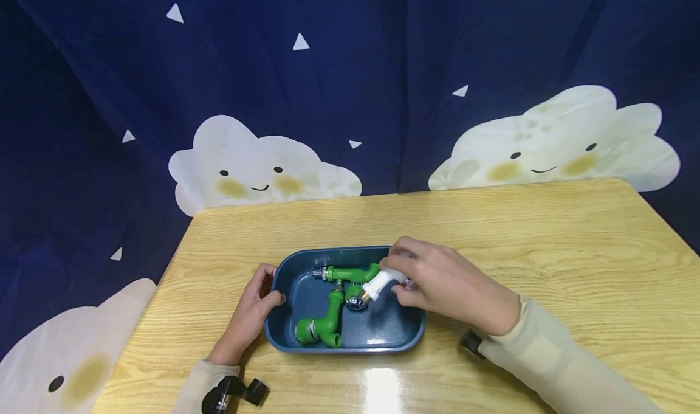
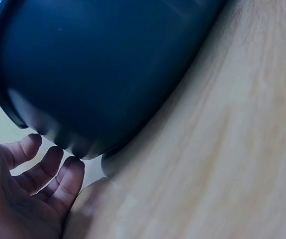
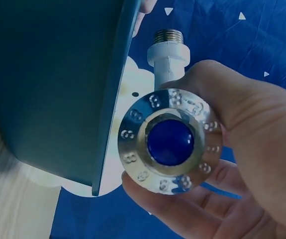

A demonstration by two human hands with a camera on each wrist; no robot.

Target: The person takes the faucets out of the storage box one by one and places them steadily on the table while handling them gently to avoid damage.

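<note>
My right hand (image 1: 440, 277) holds a white tap (image 1: 387, 278) above the right part of a dark blue plastic tub (image 1: 383, 330). In the right wrist view, thumb and fingers lie around the tap's round metal handle (image 3: 133, 134), which has a blue centre; a threaded metal end (image 3: 168, 36) points away. At the tub's left end my left hand (image 1: 251, 310) grips the rim, thumb inside and fingers (image 2: 68, 186) against the outer wall. Inside the tub lie two green taps, one toward the back (image 1: 347, 274) and one at front left (image 1: 326, 324).
The tub rests on a light wood-grain table (image 1: 519, 238). Behind the table hangs a dark blue curtain (image 1: 350, 86) printed with white clouds and triangles. Black camera mounts sit by both wrists, the left one (image 1: 224, 393) near the table's front.
</note>
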